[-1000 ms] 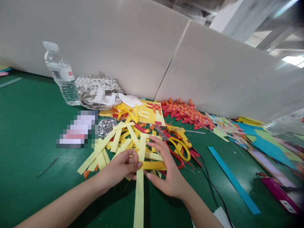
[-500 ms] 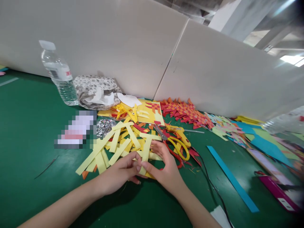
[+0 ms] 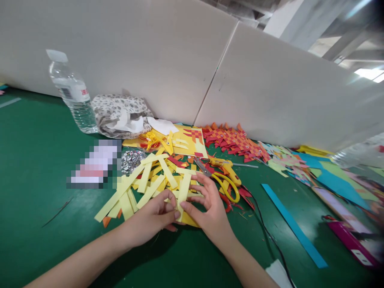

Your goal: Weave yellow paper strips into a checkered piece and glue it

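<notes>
A water bottle (image 3: 72, 94) stands far to the left beyond the left hand, with small googly eyes (image 3: 131, 162) and a heap of yellow paper strips (image 3: 151, 192) nearer to it. The left hand (image 3: 159, 214) pinches the lower end of a pale yellow strip (image 3: 184, 190) between the hands; the right hand (image 3: 210, 208) rests its thumb on that strip, fingers loosely spread. Just beyond the right hand lie scissors (image 3: 224, 177) and a yellow glue gun (image 3: 230, 172), with a blue strip (image 3: 294, 226) farther right.

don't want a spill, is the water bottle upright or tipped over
Upright: the water bottle stands on its base on the green table, white cap uppermost, though it looks slanted here.
</notes>
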Demonstrator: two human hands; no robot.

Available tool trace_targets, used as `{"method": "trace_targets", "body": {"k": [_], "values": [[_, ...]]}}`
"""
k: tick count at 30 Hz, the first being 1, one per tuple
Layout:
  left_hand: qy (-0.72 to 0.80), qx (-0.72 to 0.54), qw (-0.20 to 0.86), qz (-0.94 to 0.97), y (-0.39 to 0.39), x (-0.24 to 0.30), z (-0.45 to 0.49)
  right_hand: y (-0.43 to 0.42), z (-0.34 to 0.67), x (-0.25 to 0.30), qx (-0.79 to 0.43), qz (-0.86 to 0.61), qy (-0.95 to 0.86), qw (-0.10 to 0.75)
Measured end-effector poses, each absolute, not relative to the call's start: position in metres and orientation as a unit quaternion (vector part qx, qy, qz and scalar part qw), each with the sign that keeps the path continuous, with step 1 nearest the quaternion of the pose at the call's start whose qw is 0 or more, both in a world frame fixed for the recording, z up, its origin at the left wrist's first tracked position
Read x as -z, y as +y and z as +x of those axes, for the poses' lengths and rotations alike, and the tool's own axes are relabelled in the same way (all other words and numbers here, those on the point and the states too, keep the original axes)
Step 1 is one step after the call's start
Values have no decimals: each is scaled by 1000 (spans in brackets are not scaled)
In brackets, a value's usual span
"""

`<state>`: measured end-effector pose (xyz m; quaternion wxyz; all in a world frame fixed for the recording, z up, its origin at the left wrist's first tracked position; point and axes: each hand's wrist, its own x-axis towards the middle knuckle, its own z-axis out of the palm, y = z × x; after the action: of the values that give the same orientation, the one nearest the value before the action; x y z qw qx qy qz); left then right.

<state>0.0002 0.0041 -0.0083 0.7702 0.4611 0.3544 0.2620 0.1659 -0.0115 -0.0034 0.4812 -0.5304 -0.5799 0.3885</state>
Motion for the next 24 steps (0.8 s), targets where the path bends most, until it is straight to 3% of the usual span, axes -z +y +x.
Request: {"method": "trace_targets", "body": {"k": [6,10,14,18,21,24], "values": [[379,-323,750,435,14,1,-7,-3,181,0,-301,-584,-623,426],[394,-424,716,391,24,-3,-18,2,186,4,-163,-603,-687,371],[418,-543,669,288,33,-7,-26,4,186,8,-63,-579,-762,285],[436,-574,644,255,34,-8,-26,5,186,10,-38,-537,-813,221],[432,-553,652,288,31,-6,-23,4,187,11,-21,-521,-818,240],[435,-526,656,322,28,-5,-22,3,187,9,-15,-538,-779,321]]}}
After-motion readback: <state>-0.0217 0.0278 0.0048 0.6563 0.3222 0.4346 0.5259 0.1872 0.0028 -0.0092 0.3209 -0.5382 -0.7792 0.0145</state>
